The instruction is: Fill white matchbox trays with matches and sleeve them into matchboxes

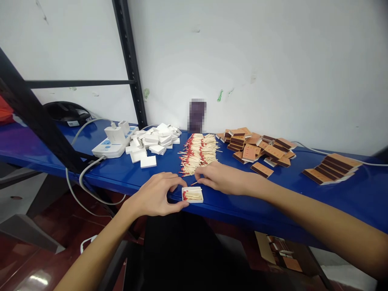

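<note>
My left hand (160,193) grips a small white matchbox tray (201,198) by its left end, thumb at the near side and fingers at the far side. Several red-tipped matches (191,196) lie in the tray, heads to the left. Just behind it, my right hand (212,178) pinches a match (194,183) whose head points left. Beyond the right hand spreads a big heap of loose matches (200,151), red heads mostly toward the left.
White trays (159,139) are piled at the left, beside a power strip (109,148) with cables. Orange-brown matchbox sleeves (257,147) lie heaped at the right, with a row of finished-looking boxes (332,169) farther right. A black rack post (130,60) rises at the left.
</note>
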A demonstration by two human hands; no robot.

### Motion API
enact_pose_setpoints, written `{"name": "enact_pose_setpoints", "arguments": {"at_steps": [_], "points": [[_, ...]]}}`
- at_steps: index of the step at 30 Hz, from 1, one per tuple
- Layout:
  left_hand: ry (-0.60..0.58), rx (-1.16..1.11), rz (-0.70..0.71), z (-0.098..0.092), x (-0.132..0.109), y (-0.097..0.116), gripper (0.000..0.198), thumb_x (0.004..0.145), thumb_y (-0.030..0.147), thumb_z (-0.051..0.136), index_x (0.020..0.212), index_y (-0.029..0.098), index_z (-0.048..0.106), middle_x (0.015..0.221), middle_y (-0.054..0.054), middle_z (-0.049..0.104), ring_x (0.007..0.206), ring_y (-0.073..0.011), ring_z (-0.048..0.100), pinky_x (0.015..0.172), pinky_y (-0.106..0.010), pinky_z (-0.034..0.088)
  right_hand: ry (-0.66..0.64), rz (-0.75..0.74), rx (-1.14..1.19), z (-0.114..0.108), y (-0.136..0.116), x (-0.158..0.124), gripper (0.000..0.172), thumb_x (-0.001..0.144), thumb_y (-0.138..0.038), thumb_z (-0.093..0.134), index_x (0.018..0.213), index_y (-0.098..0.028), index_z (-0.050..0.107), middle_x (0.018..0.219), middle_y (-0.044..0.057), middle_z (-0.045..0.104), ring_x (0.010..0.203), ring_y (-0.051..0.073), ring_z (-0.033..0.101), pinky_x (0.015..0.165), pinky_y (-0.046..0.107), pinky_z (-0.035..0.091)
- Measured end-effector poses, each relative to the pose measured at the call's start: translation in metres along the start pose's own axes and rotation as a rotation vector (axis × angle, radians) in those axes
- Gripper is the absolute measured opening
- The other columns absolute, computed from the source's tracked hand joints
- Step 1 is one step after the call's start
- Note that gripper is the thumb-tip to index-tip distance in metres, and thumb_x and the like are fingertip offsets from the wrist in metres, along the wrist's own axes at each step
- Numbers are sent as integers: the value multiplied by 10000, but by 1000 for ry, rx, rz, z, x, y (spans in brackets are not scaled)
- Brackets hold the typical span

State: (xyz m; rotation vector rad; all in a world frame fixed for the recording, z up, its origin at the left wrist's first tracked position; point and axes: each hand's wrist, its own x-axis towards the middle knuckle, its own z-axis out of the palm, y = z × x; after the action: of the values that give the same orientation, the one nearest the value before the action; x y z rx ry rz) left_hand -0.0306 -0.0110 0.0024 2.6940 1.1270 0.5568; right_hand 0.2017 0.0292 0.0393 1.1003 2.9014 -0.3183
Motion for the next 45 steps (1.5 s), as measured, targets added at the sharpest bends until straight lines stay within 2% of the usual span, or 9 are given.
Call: {"name": "enact_pose_setpoints", "arguments": {"at_steps": [8, 16, 28, 33, 37, 41, 45], "points": [[-44, -27, 14, -3, -1, -1, 287, 798, 451, 663, 933, 201, 624, 737, 23, 510, 715, -158, 517, 724, -294, 389, 155, -38, -14, 13, -3, 22, 176, 939, -214, 507, 1073, -165, 611, 967, 93, 710, 843, 210, 633, 648, 269, 358], [-36, -35, 18, -2, -2, -2, 291, 804, 461, 654, 936, 205, 616, 729, 30, 496, 704, -152, 507, 725, -293, 382, 203, -66, 34, 16, 3, 27, 203, 940, -188, 517, 1079, -155, 662, 906, 79, 731, 826, 198, 654, 695, 269, 402], [-36, -35, 12, -2, -1, -2, 295, 804, 461, 660, 952, 208, 626, 744, 25, 509, 718, -155, 513, 736, -296, 387, 172, -17, 51, 19, -3, 17, 196, 939, -208, 504, 1004, -180, 688, 941, 79, 725, 865, 206, 640, 694, 272, 379], [-33, -44, 11, -2, -1, -2, 310, 804, 468, 659, 967, 205, 634, 742, 24, 508, 717, -156, 518, 734, -296, 393, 130, 73, 112, 16, 1, -6, 176, 948, -294, 531, 990, -184, 662, 780, 37, 661, 720, 163, 571, 651, 256, 357], [-33, -45, 10, -2, -2, -2, 315, 801, 468, 661, 976, 208, 635, 737, 26, 501, 722, -158, 523, 748, -300, 402, 104, 126, 135, 11, 9, -19, 185, 954, -326, 517, 941, -190, 641, 732, 19, 610, 701, 157, 528, 631, 250, 341], [-33, -32, -6, -2, -2, -1, 307, 794, 460, 668, 976, 214, 638, 727, 24, 500, 734, -166, 528, 752, -305, 413, 103, 112, 150, 10, 13, -19, 186, 949, -333, 516, 985, -193, 634, 743, 22, 606, 730, 167, 528, 643, 250, 349], [-26, -13, -8, -1, -3, -2, 329, 794, 470, 665, 1000, 215, 637, 747, 17, 523, 764, -180, 547, 789, -325, 437, 98, 90, 156, 10, 10, -15, 147, 942, -285, 514, 927, -187, 622, 736, 21, 610, 710, 161, 529, 631, 247, 347]]}}
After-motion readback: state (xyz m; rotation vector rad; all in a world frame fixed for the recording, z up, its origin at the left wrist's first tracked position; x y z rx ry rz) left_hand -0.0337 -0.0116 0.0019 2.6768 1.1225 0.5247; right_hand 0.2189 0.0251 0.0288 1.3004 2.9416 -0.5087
